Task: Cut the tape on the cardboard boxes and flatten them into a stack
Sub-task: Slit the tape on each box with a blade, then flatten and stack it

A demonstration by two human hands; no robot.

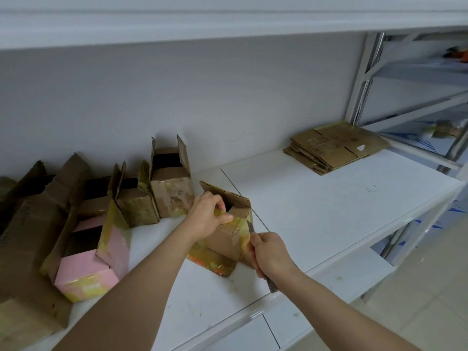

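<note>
A small brown cardboard box (226, 243) with yellowish tape stands open-topped on the white table (329, 211), near its front. My left hand (206, 219) grips the box's upper left edge, thumb over the taped rim. My right hand (269, 254) holds a utility knife (270, 285), whose blade tip touches the tape at the box's right corner. A stack of flattened boxes (334, 148) lies at the table's far right.
Several opened boxes line the wall to the left, among them a pink one (86, 269) and a tall brown one (171, 181). A metal shelf rack (410, 79) stands at the right. The tiled floor (430, 300) is beyond the table's front edge.
</note>
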